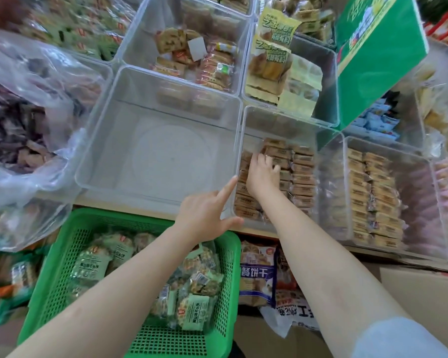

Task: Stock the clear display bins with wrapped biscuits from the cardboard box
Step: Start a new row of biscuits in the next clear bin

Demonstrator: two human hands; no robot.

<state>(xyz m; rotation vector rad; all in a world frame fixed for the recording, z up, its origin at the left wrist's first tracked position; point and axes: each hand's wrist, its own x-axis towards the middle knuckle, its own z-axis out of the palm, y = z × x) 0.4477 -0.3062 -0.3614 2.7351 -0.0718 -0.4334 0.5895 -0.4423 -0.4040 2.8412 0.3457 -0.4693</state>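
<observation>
My right hand (pixel 263 174) reaches down into a clear display bin (pixel 282 120) and its curled fingers press on rows of brown wrapped biscuits (pixel 303 174). My left hand (pixel 207 213) holds the near corner between that bin and a bare clear bin (pixel 109 140) to its left, index finger straight along the wall, thumb on the front rim. Whether the right fingers grip a packet is hidden. A cardboard box (pixel 419 288) edge shows at the lower right.
A green plastic basket (pixel 62 254) of green wrapped snacks sits below the shelf. Another bin of stacked yellow biscuits (pixel 373 192) stands to the right. Behind are bins of mixed packets (pixel 192 55), a green carton (pixel 378 52), and a large plastic bag (pixel 23 112) at left.
</observation>
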